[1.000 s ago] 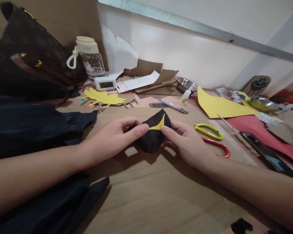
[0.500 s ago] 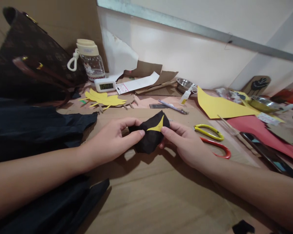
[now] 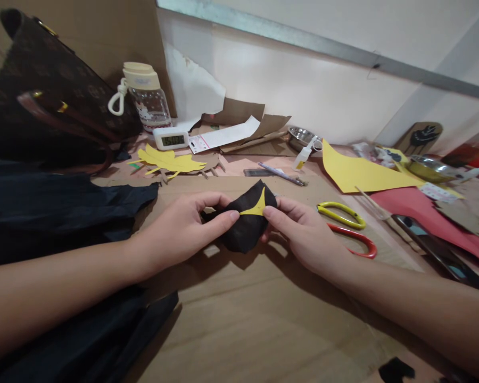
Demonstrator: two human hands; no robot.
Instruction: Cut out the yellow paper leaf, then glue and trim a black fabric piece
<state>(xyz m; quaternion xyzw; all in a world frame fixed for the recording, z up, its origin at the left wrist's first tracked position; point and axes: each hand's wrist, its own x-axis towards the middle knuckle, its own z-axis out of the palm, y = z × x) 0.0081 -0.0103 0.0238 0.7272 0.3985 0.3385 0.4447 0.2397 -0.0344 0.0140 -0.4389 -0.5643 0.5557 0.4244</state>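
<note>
Between my hands is a small piece of black cloth (image 3: 242,234), raised over the cardboard. A three-pointed yellow paper piece (image 3: 257,206) lies on its face. My left hand (image 3: 195,221) pinches the cloth's left side, its thumb tip at the yellow piece's left point. My right hand (image 3: 299,226) grips the right side, thumb on the yellow piece's lower right corner. The fingers behind the cloth are partly hidden. To the right of my right hand lie scissors with one yellow handle (image 3: 341,215) and one red handle (image 3: 357,247); their blades are hidden.
Large black cloth (image 3: 64,213) covers the left side. Behind are yellow leaf-shaped paper (image 3: 170,159), a digital clock (image 3: 171,139), a bottle (image 3: 149,106), a pen (image 3: 281,173) and a glue bottle (image 3: 304,158). Yellow paper (image 3: 367,174), red paper (image 3: 435,223) and a brush (image 3: 407,234) lie right.
My left thumb has shifted slightly right, to the yellow piece's left point. The cloth has tilted a little in my fingers. Both hands keep their hold.
</note>
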